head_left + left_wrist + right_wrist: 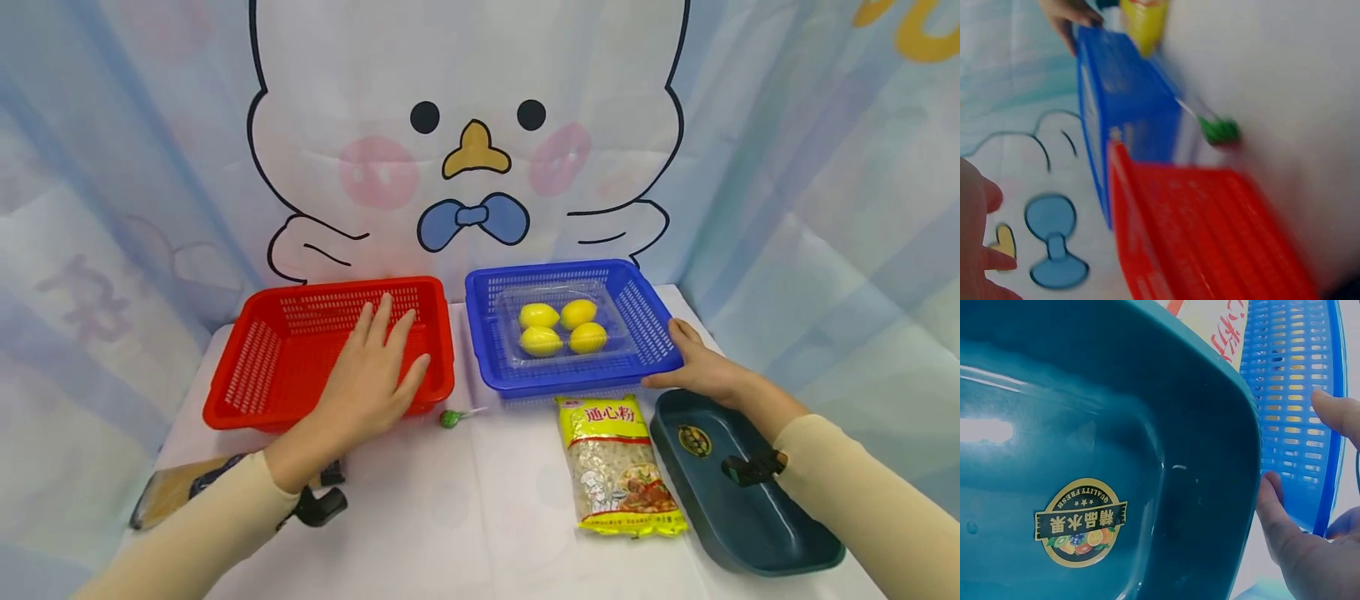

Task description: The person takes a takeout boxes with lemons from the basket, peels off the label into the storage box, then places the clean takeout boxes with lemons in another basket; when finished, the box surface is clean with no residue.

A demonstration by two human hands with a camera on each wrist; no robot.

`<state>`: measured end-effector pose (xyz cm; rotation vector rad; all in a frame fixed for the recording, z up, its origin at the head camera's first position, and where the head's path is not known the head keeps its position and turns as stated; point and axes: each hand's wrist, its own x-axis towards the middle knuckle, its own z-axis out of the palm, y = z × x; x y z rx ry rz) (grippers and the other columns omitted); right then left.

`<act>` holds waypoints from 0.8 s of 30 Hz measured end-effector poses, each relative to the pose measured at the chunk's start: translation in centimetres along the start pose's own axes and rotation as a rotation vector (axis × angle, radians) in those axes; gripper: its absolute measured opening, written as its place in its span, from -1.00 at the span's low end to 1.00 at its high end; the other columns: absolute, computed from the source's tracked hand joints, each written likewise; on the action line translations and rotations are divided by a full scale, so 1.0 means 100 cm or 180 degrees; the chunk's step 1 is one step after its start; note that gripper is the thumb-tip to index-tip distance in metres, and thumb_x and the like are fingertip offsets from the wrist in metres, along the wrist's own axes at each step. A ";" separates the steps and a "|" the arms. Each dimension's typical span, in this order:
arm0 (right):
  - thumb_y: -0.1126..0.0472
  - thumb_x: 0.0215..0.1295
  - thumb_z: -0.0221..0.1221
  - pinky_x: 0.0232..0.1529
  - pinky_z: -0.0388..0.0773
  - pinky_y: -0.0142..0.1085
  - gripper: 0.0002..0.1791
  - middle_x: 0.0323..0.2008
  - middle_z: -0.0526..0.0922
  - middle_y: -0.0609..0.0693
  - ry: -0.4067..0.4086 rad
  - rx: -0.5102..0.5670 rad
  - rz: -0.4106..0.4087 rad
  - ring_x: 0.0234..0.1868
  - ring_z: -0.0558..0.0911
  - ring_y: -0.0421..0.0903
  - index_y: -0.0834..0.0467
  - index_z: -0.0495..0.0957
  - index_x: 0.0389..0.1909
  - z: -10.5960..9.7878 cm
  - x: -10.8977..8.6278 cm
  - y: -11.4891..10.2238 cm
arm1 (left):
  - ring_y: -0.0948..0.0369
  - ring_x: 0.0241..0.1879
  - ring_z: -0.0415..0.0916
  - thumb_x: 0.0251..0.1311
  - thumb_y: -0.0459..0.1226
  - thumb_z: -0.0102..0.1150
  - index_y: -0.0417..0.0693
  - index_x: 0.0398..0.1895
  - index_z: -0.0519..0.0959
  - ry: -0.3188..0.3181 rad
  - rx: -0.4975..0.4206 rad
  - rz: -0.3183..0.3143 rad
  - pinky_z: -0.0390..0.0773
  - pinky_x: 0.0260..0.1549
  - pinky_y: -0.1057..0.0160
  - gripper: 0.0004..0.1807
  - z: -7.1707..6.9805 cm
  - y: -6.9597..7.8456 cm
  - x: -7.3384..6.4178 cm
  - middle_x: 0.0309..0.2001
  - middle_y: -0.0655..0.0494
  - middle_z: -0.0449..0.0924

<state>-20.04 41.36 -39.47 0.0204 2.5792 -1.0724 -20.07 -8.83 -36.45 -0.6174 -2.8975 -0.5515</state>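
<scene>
My left hand (367, 375) is held above the red plastic basket (225, 408) with its fingers straight and spread, holding nothing. At the left edge of the left wrist view, part of that hand (982, 237) shows. My right hand (705, 367) grips the near right corner of the blue plastic basket (510, 388). In the right wrist view its thumb (1272, 509) lies against the basket's perforated wall and other fingers are at the rim. Inside the blue basket sits a clear plastic box (517, 360) with several yellow lemons (540, 341).
A yellow bag of pasta (615, 467) lies before the blue basket. A dark green tray (757, 517) stands beneath my right forearm. A small green lollipop-like item (450, 418) lies between the baskets. A brown package (168, 492) is partly hidden by my left forearm.
</scene>
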 end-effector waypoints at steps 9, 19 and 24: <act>0.00 0.31 0.46 0.46 -0.10 0.59 0.45 0.62 -0.68 0.39 0.0021 -0.0060 -0.0041 0.58 -0.36 0.63 0.20 -0.61 0.66 -0.002 0.001 0.004 | -0.36 0.67 -0.43 0.44 0.27 0.09 0.15 0.77 -0.16 -0.0477 0.0624 -0.0015 -0.23 0.45 -0.65 0.03 -0.002 -0.078 -0.055 0.75 -0.15 -0.39; -0.06 0.34 0.41 0.42 -0.04 0.61 0.37 0.64 -0.49 0.48 0.0130 -0.0568 -0.0141 0.57 -0.23 0.65 0.32 -0.48 0.67 -0.016 -0.007 0.020 | -0.46 0.63 -0.32 0.38 0.28 0.16 0.13 0.76 -0.13 -0.0499 0.0663 -0.0213 -0.26 0.36 -0.74 0.08 0.000 -0.098 -0.066 0.73 -0.24 -0.29; -0.04 0.38 0.35 0.41 0.15 0.56 0.06 0.53 0.02 0.67 0.0216 -0.1589 -0.0413 0.49 0.10 0.67 0.58 0.06 0.54 -0.027 -0.020 0.003 | -0.46 0.63 -0.32 0.39 0.32 0.11 0.16 0.77 -0.15 -0.0514 0.0622 -0.0219 -0.28 0.38 -0.72 0.08 0.002 -0.098 -0.066 0.74 -0.22 -0.31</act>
